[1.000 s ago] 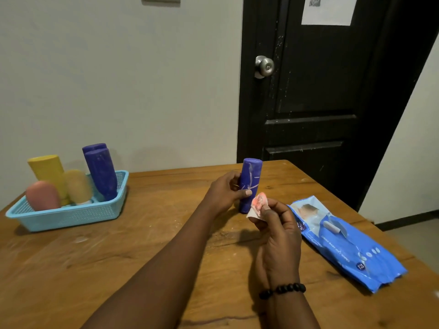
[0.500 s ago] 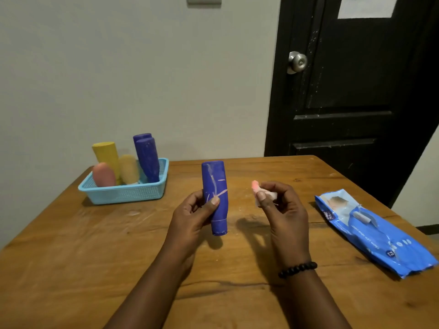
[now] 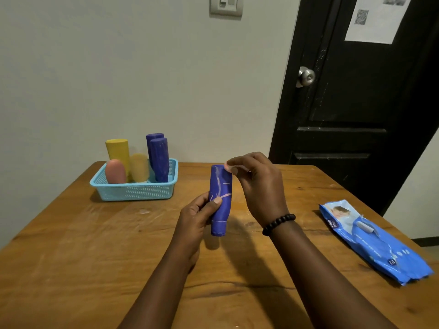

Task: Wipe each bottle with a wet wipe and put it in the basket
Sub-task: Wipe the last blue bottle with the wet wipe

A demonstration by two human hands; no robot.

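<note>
1. head view, centre: the left hand (image 3: 198, 216) grips a blue bottle (image 3: 220, 199) at mid-body, thumb across the front and fingers curled behind. the bottle is held above the table (image 3: 71, 269), near upright, cap end down, and its side bears pale smears.
2. head view, centre: the right hand (image 3: 260, 186) is at the bottle's upper end, fingers curled and pinching a small wad of wipe (image 3: 230, 167), pale with a pinkish tint, against the top edge of the bottle. a black bead bracelet (image 3: 278, 223) circles this wrist.
3. head view, left: a light blue basket (image 3: 135, 192) sits on the far left part of the table, well apart from the hands. it holds a tall yellow bottle (image 3: 118, 150), a short pale yellow bottle (image 3: 139, 167), a pink bottle (image 3: 115, 171) and two dark blue bottles (image 3: 159, 160), one close behind the other.
4. head view, right: a blue wipe pack (image 3: 375, 242) lies flat near the table's right edge.
5. head view, background: a pale wall with a switch plate (image 3: 226, 5); a black door (image 3: 356, 96) with a metal knob (image 3: 306, 76) and a paper sheet (image 3: 377, 19) stuck to it.
</note>
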